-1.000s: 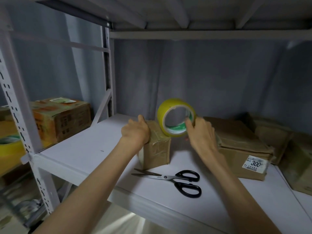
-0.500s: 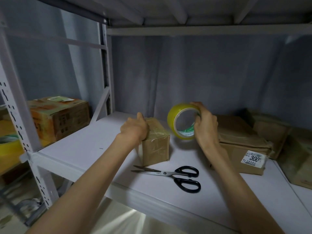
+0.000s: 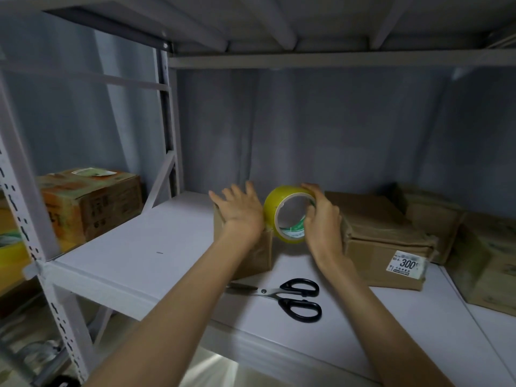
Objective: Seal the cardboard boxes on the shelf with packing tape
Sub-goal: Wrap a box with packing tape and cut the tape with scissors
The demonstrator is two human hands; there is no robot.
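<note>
A small brown cardboard box (image 3: 261, 255) stands on the white shelf (image 3: 145, 255), mid-frame. My left hand (image 3: 240, 212) lies flat on its top with the fingers spread and straight. My right hand (image 3: 321, 219) grips a yellow roll of packing tape (image 3: 275, 203) held upright at the box's right top edge; the thumb and fingers curl round the roll's right side. Much of the box's top is hidden under my left hand.
Black-handled scissors (image 3: 290, 298) lie on the shelf in front of the box. A flat brown box with a white "300" label (image 3: 385, 241) sits to the right, more boxes (image 3: 485, 261) behind it. An orange-printed carton (image 3: 92, 202) stands beyond the left upright.
My left hand has gone from gripping the box's left top edge to lying flat with fingers spread. The tape roll has come down and left against the box's right edge.
</note>
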